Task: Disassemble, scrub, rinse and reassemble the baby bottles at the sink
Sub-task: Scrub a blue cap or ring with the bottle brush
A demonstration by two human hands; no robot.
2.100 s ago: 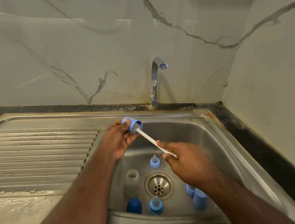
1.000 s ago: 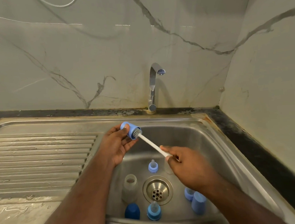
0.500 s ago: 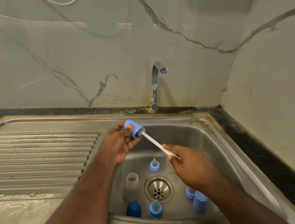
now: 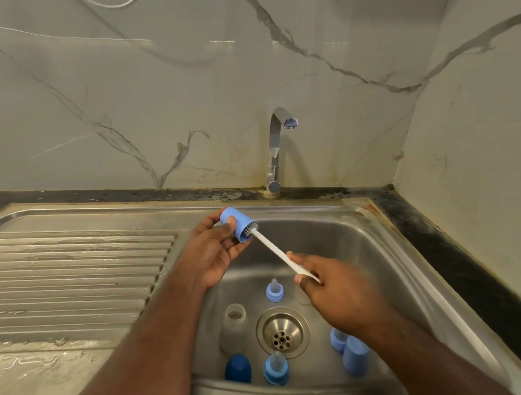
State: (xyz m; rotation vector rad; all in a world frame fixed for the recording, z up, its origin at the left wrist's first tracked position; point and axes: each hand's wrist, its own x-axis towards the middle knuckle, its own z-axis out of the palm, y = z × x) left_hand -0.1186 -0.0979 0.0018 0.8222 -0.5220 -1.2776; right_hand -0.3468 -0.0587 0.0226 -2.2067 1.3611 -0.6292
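Note:
My left hand (image 4: 213, 251) grips a light blue bottle cap (image 4: 235, 223) over the sink's back left corner, its open end facing right. My right hand (image 4: 328, 285) pinches the white handle of a bottle brush (image 4: 275, 249); the bristle head sits at the cap's mouth, partly inside. In the steel sink (image 4: 391, 249) below lie a clear bottle (image 4: 233, 324), a blue collar with teat (image 4: 274, 291), a second teat collar (image 4: 276, 370), a dark blue cap (image 4: 238, 369) and two light blue pieces (image 4: 351, 354) beside my right forearm.
The tap (image 4: 277, 146) stands behind the sink with no water running. A wet ribbed draining board (image 4: 66, 281) lies to the left. The drain strainer (image 4: 282, 332) is in the basin's middle. A marble wall closes off the right side past a dark counter edge (image 4: 443, 245).
The brush head has slid slightly out of the cap, so more bristles show at its mouth. Both hands stay in about the same place.

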